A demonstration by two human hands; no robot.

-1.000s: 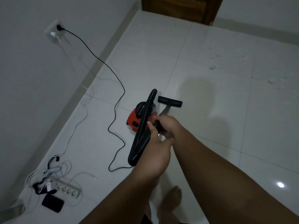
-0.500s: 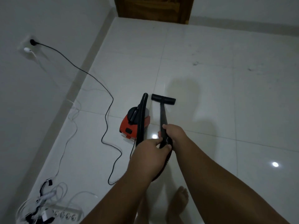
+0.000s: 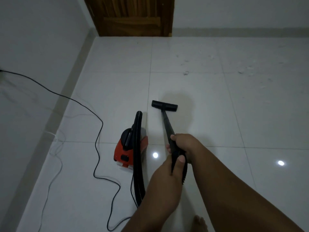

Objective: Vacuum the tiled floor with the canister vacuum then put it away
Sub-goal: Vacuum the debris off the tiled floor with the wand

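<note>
A small red and black canister vacuum [image 3: 128,148] stands on the white tiled floor [image 3: 217,123] left of centre. Its black hose [image 3: 138,156] arches up over it and curves down toward me. The black wand [image 3: 167,124] runs forward to a flat floor nozzle [image 3: 164,106] resting on the tiles. My right hand [image 3: 185,144] is closed around the wand's lower end. My left hand [image 3: 168,174] grips the ribbed hose end just behind it. Pale dust and debris [image 3: 185,73] lie scattered on the tiles further ahead and to the right.
A black power cord [image 3: 98,138] snakes over the floor left of the vacuum toward the left wall, with a thin white cable [image 3: 57,158] beside it. A wooden door [image 3: 132,17] stands at the far wall. My bare foot [image 3: 199,223] shows at the bottom.
The view has turned to the right, so the wall socket and power strip have left the frame. The wand now stretches further forward, nozzle flat on the tiles; both hands still hold wand and hose.
</note>
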